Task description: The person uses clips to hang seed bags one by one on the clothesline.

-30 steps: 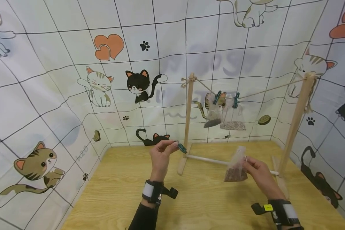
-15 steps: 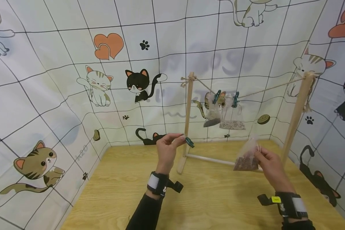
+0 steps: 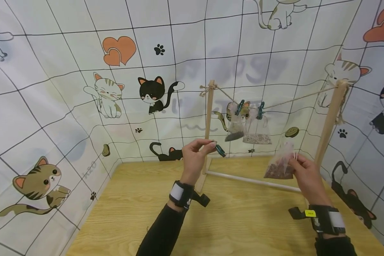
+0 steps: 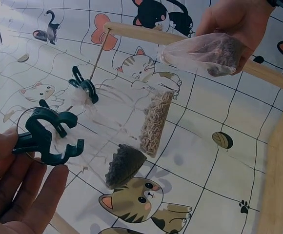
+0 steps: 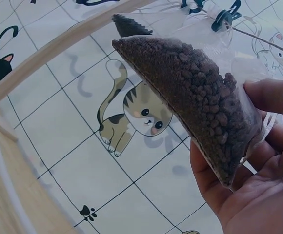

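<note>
In the head view, my left hand [image 3: 193, 161] pinches a dark green plastic clip [image 3: 220, 150] by its handle end, in front of the left post. In the left wrist view, the clip [image 4: 44, 139] has its curved jaws facing away from the fingers. My right hand [image 3: 309, 177] holds a sheer mesh pouch [image 3: 279, 169] by its side, raised above the table near the right post. Dark brown granules fill the lower part of this pouch [image 5: 190, 87] in the right wrist view, and white drawstrings hang by the fingers.
A twine line [image 3: 300, 98] sags between a left wooden post [image 3: 208, 121] and a right wooden post [image 3: 329, 124]. Green clips hold up a pouch of dark grains [image 3: 234, 136] and a pouch of pale pellets [image 3: 257, 139]. A white rod [image 3: 252, 180] joins the posts low down.
Both hands have risen and moved to the right, toward the rack, the left with the clip and the right with the brown-filled pouch. The hanging pouches stay in place.
</note>
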Demonstrator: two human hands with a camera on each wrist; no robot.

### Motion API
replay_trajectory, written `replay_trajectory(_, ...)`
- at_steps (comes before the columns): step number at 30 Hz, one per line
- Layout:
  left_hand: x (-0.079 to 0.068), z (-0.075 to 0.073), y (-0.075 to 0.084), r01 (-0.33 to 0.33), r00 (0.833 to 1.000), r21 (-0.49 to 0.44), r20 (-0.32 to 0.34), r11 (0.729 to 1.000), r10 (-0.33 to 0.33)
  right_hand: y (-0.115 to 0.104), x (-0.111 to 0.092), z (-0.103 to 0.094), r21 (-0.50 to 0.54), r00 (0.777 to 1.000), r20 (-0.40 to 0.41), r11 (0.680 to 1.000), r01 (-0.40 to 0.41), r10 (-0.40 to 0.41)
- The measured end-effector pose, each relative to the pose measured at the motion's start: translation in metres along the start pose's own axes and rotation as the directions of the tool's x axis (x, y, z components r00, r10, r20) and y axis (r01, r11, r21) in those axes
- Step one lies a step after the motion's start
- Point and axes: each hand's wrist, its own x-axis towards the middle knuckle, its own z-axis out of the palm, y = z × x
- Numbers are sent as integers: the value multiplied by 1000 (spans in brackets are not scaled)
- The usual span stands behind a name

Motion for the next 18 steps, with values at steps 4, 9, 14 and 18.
replay_trajectory(4,9,11,8,-14,1000,6,12,1000,13,-8,4,-2,-30,1000,-22,1000,-5,5)
replay_trajectory(9,21,25,18,-36,999,11,39,999,35,-19,9,-3,-33,999,-49,999,-15,14)
replay_trajectory(14,31,37,23,-56,997,33,55,998,54,-28,14,-5,-139,993,-103,988,-63,49)
replay_trajectory(18,39,45,25,-79,995,42,61,996,76,-31,17,-7,-233,985,-146,964,-125,92)
